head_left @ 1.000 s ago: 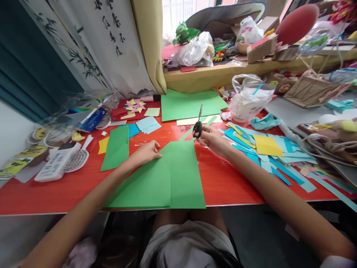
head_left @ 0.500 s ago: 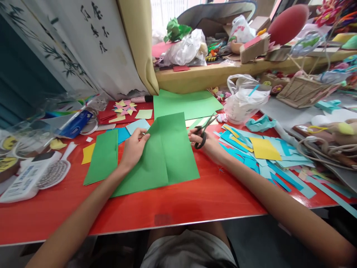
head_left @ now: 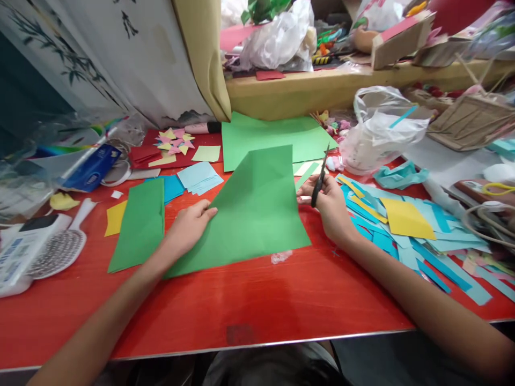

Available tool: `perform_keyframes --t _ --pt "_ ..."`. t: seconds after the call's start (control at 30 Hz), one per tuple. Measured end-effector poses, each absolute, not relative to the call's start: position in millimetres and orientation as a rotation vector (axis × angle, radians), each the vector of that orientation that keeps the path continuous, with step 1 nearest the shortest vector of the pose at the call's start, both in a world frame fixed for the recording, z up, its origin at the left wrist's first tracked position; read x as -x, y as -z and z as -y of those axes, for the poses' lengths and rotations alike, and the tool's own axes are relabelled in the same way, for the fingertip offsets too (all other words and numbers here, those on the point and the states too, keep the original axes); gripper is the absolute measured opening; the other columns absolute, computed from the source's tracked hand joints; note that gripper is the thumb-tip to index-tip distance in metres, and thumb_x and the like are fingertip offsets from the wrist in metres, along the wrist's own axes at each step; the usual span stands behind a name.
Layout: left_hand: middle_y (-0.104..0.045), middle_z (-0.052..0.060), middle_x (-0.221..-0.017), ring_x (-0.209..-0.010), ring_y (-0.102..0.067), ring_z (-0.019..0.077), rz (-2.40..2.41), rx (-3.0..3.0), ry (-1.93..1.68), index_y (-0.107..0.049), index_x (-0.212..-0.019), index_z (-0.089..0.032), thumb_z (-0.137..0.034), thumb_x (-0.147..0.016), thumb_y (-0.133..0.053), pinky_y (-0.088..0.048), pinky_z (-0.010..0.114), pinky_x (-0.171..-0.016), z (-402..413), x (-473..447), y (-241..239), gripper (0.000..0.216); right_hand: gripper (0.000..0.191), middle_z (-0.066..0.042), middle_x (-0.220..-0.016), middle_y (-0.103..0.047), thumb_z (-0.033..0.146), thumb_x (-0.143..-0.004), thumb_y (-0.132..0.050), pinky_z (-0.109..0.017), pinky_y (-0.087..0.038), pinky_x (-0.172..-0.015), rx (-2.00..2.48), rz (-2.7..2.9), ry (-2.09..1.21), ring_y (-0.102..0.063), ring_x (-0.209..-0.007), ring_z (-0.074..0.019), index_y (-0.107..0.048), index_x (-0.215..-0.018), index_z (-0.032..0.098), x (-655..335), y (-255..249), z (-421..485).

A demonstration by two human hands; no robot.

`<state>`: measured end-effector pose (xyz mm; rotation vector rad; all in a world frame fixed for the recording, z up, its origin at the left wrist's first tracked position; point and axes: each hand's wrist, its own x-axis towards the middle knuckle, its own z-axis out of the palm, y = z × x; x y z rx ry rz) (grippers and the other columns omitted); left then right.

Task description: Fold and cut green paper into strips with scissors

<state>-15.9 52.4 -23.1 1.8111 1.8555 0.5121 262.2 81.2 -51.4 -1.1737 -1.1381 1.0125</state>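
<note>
My left hand [head_left: 193,224] pinches the left edge of a large dark green sheet of paper [head_left: 249,214]. The sheet is slightly bent, its upper part raised off the red table. Just right of it, my right hand [head_left: 328,206] grips black-handled scissors [head_left: 321,177], the blades pointing up and away from me. A gap separates the scissors from the sheet. Beside my left forearm lies a folded dark green paper piece [head_left: 140,225]. Behind the sheet is a larger light green sheet [head_left: 273,134].
Blue and yellow paper strips [head_left: 422,241] pile up on the right. A plastic-bagged cup [head_left: 378,139] stands at the back right. Light blue squares [head_left: 200,178], paper stars [head_left: 176,141] and a hairbrush [head_left: 58,252] lie to the left. The table's front edge [head_left: 257,346] is close to me.
My right hand with the scissors has moved right, away from the sheet, and the scissors have turned more upright. The sheet has shifted and its fold shows less. The view has tilted down.
</note>
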Motion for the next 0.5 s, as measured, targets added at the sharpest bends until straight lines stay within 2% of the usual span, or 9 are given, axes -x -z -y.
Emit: perform_keyframes --t 0.1,0.2,0.37,0.5 --pt "-0.057 0.004 -0.067 -0.064 -0.057 0.0208 -2.233 -2.153 -0.53 -0.054 -0.087 -0.02 -0.036 -0.09 -0.032 -0.032 0.028 -0.056 -55.9 18.7 34.3 0.027 0.025 0.0 -0.081 -0.052 0.034 -0.075 -0.064 -0.024 -0.041 -0.052 1.157 1.176 -0.97 -0.054 -0.068 -0.012 -0.048 -0.092 0.023 -264.7 43.9 -80.0" --pt "-0.054 0.004 -0.063 -0.06 -0.054 0.02 -2.35 -2.207 -0.57 -0.055 -0.093 -0.02 -0.036 -0.092 -0.029 -0.027 0.027 -0.056 -62.0 25.0 40.9 0.031 0.022 0.0 -0.074 -0.052 0.041 -0.08 -0.06 -0.024 -0.032 -0.044 1.122 1.296 -1.061 -0.048 -0.056 -0.0103 -0.05 -0.086 0.022 -263.0 37.1 -74.7" --pt "-0.037 -0.002 -0.056 -0.052 -0.038 0.0136 -2.318 -2.109 -0.936 -0.053 -0.084 -0.02 -0.033 -0.092 -0.034 -0.021 0.027 -0.055 -63.3 32.9 23.7 0.025 0.027 0.001 -0.068 -0.051 0.044 -0.081 -0.057 -0.024 -0.032 -0.051 1.107 1.696 -1.21 -0.042 -0.058 -0.0101 -0.053 -0.072 0.018 -254.0 26.4 -55.5" --pt "-0.034 -0.003 -0.059 -0.055 -0.032 0.0097 -2.303 -2.003 -1.189 -0.052 -0.084 -0.017 -0.033 -0.094 -0.034 -0.021 0.026 -0.057 -57.1 36.1 2.2 0.026 0.026 0.003 -0.068 -0.05 0.042 -0.076 -0.064 -0.024 -0.035 -0.056 1.076 1.869 -1.425 -0.045 -0.061 -0.0103 -0.054 -0.073 0.018 -247.3 19.0 -40.3"
